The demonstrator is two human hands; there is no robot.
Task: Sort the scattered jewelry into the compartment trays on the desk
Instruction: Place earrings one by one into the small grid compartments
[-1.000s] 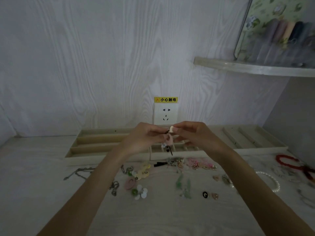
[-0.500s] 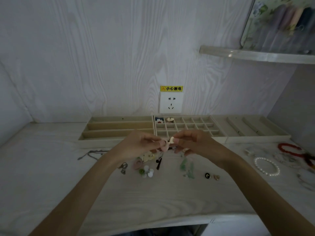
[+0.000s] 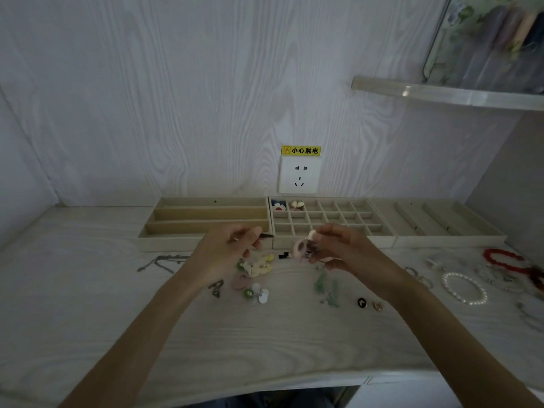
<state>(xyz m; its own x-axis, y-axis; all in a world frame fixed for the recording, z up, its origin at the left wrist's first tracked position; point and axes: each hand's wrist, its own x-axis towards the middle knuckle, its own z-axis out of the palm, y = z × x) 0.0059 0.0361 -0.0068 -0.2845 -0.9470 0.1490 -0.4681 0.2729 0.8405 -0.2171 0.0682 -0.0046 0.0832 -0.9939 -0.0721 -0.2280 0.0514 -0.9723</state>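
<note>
Just in front of the grid tray (image 3: 379, 240), the right hand (image 3: 338, 248) pinches a pink ring earring (image 3: 299, 248), lifted off the surface, probably to drop into a cell. The left hand (image 3: 226, 251) pinches a thin dark pin (image 3: 265, 236), likely just separated from it.

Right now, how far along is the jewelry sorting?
Barely started. Done: only two back-left cells of the grid tray hold pieces. In hand: the right hand pinches a pink hoop earring; the left hand pinches a thin dark piece. Left: the long-slot tray looks empty, and earrings, a chain and the pearl bracelet remain on the desk.
</note>
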